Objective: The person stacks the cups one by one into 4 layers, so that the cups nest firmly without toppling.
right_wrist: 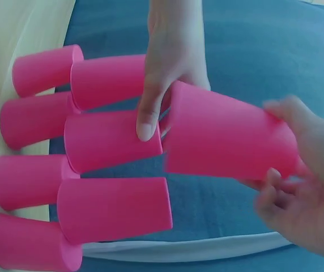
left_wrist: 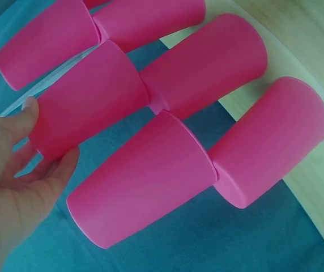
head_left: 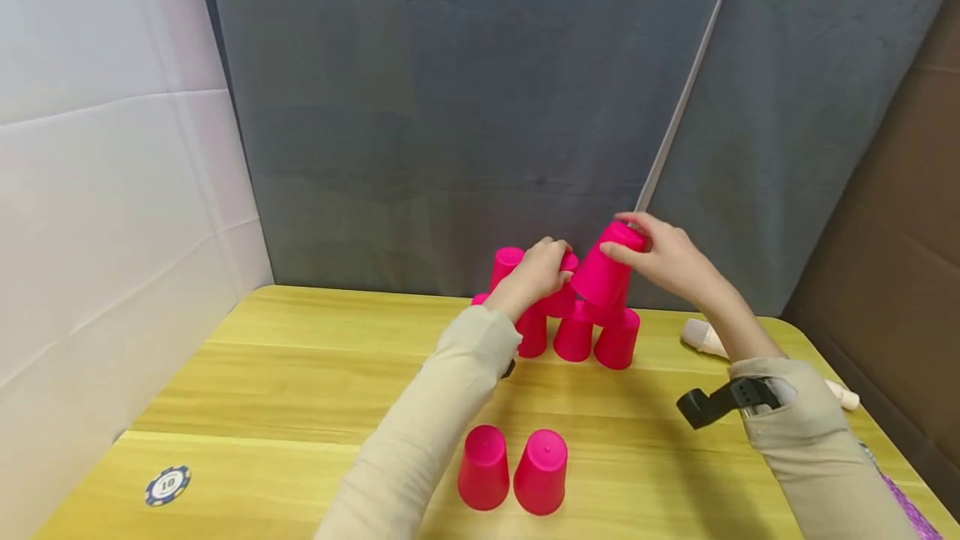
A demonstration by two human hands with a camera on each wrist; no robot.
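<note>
Holding a tilted pink cup (head_left: pixel 606 267) by its closed end, your right hand (head_left: pixel 670 261) has its fingers and thumb curled round the base, so the open mouth faces down and left toward the stack of pink cups (head_left: pixel 573 332) at the far edge of the table (head_left: pixel 300 390). The right wrist view shows this cup (right_wrist: pixel 224 136) clamped between thumb and fingers (right_wrist: pixel 275 107), hanging just above and beside the second tier without resting on it yet.

Your left hand (head_left: pixel 538 273) is on a second-tier cup (head_left: pixel 561 294); the left wrist view shows the thumb and fingers (left_wrist: pixel 65 164) lightly pinching that cup (left_wrist: pixel 88 102) near its top, which looks like a way of steadying it while the carried cup comes close. The bottom row stands upside down, rims on the table, side by side and touching, and the cups above bridge the gaps between them.

Nearer to you, two more pink cups (head_left: pixel 513 469) stand upside down, just beside each other, toward the near edge. A poker chip (head_left: pixel 167 485) lies at the near left corner, and a cream-coloured bottle-like object (head_left: pixel 703 337) lies near the right edge.
</note>
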